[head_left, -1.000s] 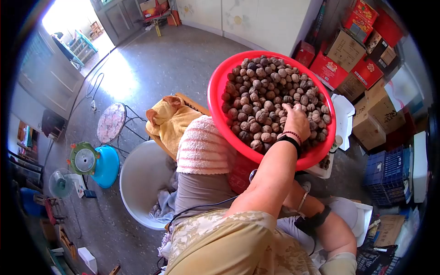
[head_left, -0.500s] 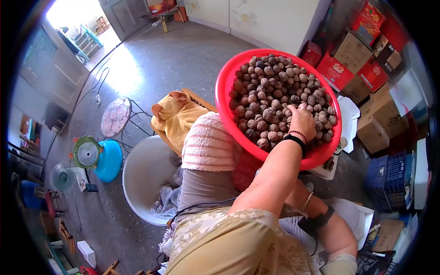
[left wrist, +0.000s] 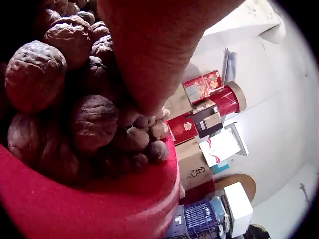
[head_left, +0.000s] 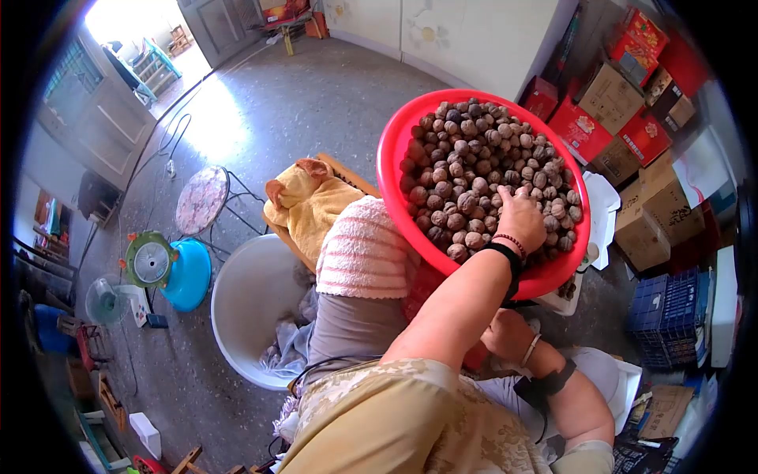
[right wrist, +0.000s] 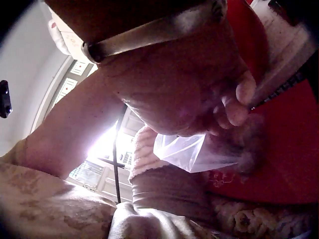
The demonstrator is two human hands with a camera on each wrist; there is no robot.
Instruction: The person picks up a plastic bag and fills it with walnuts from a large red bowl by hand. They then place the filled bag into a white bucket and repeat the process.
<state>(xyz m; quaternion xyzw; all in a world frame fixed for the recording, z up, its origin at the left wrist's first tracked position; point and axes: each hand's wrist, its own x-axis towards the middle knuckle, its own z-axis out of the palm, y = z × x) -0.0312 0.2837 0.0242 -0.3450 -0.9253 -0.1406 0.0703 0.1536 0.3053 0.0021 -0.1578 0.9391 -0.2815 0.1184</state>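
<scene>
A red basin [head_left: 392, 213] heaped with walnuts [head_left: 466, 170] stands tilted in front of me. My left hand [head_left: 521, 221], with a beaded bracelet and a black band, reaches down among the walnuts near the basin's right side. Its fingertips are sunk between the nuts, so I cannot tell whether they grip any. Below the basin's near rim, my right hand [head_left: 508, 336] wears a pale bangle. In the right wrist view its fingers [right wrist: 234, 110] curl at a clear plastic bag [right wrist: 182, 152], with round brownish shapes beside them.
A striped towel [head_left: 363, 249] covers a knee, beside a yellow cloth [head_left: 312, 205] on a wooden seat. To the left stand a white bucket [head_left: 241, 316], a blue basin [head_left: 189, 276] and a fan [head_left: 152, 261]. Cartons [head_left: 610, 99] and a blue crate [head_left: 663, 316] line the right side.
The view has shifted slightly, so the basin sits further right. My left hand stays among the walnuts, its forearm swung a little. The right hand now shows below the basin rim.
</scene>
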